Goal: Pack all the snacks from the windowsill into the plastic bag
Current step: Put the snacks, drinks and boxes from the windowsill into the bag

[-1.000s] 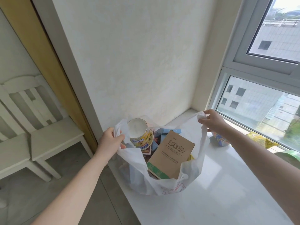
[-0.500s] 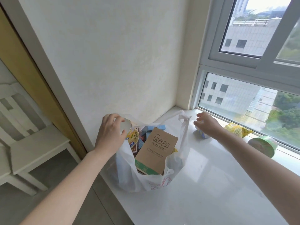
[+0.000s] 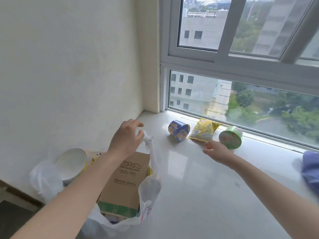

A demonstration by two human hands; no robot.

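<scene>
Left hand [image 3: 126,137]: fingers loosely spread, empty, touching the plastic bag [image 3: 150,187] handle.
Right hand [image 3: 217,150]: fingers relaxed, empty, just near of the yellow packet [image 3: 204,129].
Windowsill [image 3: 189,195]: blue cup [image 3: 178,130] left, green cup [image 3: 230,137] right.

Plastic bag [image 3: 151,187]: we no longer stretch it open, and it sags.
Left hand [image 3: 126,135]: we released the wall-side handle, crossed the white cup [image 3: 71,163], and now hover by the window-side handle [image 3: 146,138], fingers loosely curled.
Right hand [image 3: 216,151]: we dropped that handle; our fingers now reach the near edge of the yellow packet [image 3: 204,130].
Our view: it swung toward the window, so the blue tub [image 3: 178,130] and green tub [image 3: 230,137] now show fully.
</scene>
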